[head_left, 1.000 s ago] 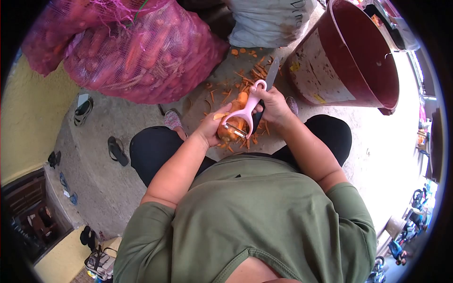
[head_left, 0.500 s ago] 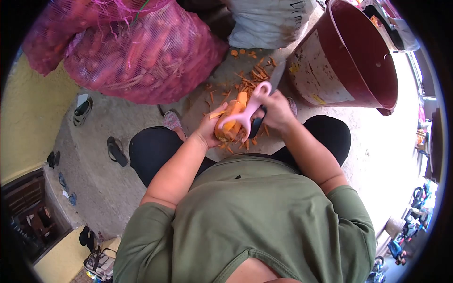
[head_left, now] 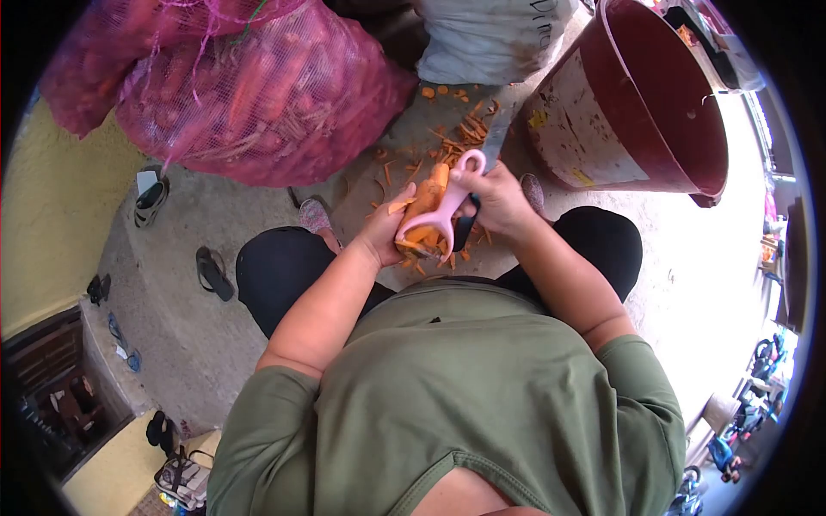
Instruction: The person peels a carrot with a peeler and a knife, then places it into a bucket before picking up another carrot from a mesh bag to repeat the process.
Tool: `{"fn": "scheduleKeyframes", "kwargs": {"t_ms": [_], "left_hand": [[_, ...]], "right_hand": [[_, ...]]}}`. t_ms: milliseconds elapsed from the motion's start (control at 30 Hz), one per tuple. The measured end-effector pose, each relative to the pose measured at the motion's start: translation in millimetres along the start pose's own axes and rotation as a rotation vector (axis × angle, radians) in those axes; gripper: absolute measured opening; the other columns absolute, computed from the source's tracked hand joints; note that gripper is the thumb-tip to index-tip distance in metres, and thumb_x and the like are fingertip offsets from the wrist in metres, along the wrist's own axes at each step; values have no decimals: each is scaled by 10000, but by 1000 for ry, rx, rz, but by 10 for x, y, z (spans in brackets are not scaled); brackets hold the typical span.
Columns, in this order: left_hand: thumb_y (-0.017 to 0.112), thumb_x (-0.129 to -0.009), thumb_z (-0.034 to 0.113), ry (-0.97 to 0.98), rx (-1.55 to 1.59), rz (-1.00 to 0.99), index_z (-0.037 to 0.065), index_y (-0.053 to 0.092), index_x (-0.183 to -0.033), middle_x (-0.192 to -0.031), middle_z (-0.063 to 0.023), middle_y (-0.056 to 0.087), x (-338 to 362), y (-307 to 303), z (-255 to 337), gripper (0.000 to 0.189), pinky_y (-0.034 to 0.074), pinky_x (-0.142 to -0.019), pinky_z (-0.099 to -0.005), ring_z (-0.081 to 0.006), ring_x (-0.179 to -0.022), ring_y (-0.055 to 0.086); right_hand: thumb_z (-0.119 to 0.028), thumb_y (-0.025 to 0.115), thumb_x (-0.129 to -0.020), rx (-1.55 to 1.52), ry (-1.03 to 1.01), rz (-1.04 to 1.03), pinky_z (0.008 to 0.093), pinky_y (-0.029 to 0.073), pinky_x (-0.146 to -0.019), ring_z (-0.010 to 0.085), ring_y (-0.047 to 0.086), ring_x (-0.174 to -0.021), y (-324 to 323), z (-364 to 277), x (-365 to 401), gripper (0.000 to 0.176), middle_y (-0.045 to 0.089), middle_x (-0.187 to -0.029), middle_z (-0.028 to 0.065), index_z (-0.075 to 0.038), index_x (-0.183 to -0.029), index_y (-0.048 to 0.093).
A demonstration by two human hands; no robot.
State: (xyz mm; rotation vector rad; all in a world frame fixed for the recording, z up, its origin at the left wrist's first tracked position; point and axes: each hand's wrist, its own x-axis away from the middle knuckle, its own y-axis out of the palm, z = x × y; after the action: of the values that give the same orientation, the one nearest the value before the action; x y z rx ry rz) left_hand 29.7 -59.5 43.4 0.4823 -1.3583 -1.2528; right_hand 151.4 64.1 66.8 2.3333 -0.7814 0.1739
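Note:
My left hand (head_left: pixel 383 232) is closed around a thick, partly peeled carrot (head_left: pixel 423 203), with a strip of peel near the thumb. In my right hand (head_left: pixel 506 205) is a pink Y-shaped peeler (head_left: pixel 451 203), its forked head lying over the near end of the carrot. The same hand also grips a knife (head_left: pixel 496 136); its blade points away from me and its black handle shows below the fingers. Orange peelings (head_left: pixel 470 131) are scattered on the concrete floor beneath and beyond both hands.
A pink mesh sack (head_left: pixel 275 95) full of carrots stands at the far left. Beyond the peelings is a white sack (head_left: pixel 486 43). A large maroon bucket (head_left: pixel 594 129) leans at the right. Slippers, including a dark one (head_left: pixel 213 275), lie along the left.
The peeler and knife have tilted slightly, and my right hand has shifted a little. The carrot has turned slightly in my left hand.

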Motion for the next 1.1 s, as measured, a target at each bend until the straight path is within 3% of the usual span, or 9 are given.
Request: {"fn": "scheduleKeyframes", "kwargs": {"t_ms": [167, 300, 433, 600, 733, 767, 900, 1033, 1100], "left_hand": [[334, -871, 375, 18, -94, 50, 28, 450, -1069, -879, -131, 553, -9, -92, -76, 416, 490, -678, -360, -238, -811, 569], [391, -847, 397, -52, -81, 40, 51, 453, -1066, -875, -149, 546, 16, -127, -53, 414, 500, -630, -360, -268, -772, 578], [378, -829, 464, 1, -74, 78, 65, 446, -1079, -909, -142, 542, 14, -147, 14, 476, 502, -620, -376, -268, -719, 591], [308, -852, 463, -27, 14, 12, 56, 421, -1113, -970, -121, 532, -36, -46, -16, 497, 494, -666, -366, -222, -817, 568], [323, -846, 465, -120, -40, 34, 43, 432, -1081, -900, -156, 539, -41, -245, -3, 495, 492, -604, -372, -256, -744, 575], [329, -843, 468, -155, -56, 47, 40, 436, -1070, -876, -168, 541, -44, -274, 4, 496, 492, -582, -375, -269, -716, 578], [347, -832, 478, -174, -56, 42, 70, 443, -1054, -839, -182, 543, -21, -181, -26, 474, 486, -558, -370, -280, -677, 577], [300, -870, 391, -22, 24, 194, 57, 435, -1079, -897, -162, 543, -72, -181, -42, 417, 489, -626, -413, -254, -723, 581], [290, -878, 355, -60, 57, 70, 15, 420, -1097, -923, -138, 546, -52, -148, -32, 425, 487, -674, -392, -234, -784, 575]], "right_hand": [[-111, 607, -736, -93, -8, 335, 212, 353, -375, 110, 450, -414, -415, 0, -282, 145, 492, -565, 51, -39, -718, 482], [-111, 628, -722, -46, -216, 650, 229, 357, -399, 111, 435, -435, -1075, -137, -430, 161, 466, -564, 36, -45, -721, 482], [-114, 606, -737, -148, -143, 443, 219, 348, -383, 109, 447, -433, -503, -215, -268, 165, 480, -563, 48, -14, -711, 478], [-162, 607, -739, 66, 57, -85, 210, 356, -383, 110, 449, -409, 96, -57, 89, 173, 498, -560, 50, -32, -734, 493], [-153, 598, -746, -37, 71, 77, 231, 365, -395, 116, 455, -431, -301, 81, -179, 161, 507, -587, 56, -25, -743, 499], [-131, 602, -741, -81, 26, 367, 241, 361, -397, 118, 459, -451, -370, 21, -246, 150, 510, -611, 54, -19, -755, 504], [-106, 604, -740, -149, -180, 498, 222, 346, -390, 102, 417, -441, -1064, -53, -470, 133, 485, -613, 44, -20, -757, 503], [-117, 595, -741, -39, 14, 233, 225, 364, -396, 115, 473, -458, -233, -90, -137, 140, 515, -608, 56, -5, -785, 524], [-134, 591, -746, 72, 55, -32, 213, 361, -384, 101, 465, -431, -31, -2, 1, 138, 522, -591, 53, -26, -764, 506]]}}
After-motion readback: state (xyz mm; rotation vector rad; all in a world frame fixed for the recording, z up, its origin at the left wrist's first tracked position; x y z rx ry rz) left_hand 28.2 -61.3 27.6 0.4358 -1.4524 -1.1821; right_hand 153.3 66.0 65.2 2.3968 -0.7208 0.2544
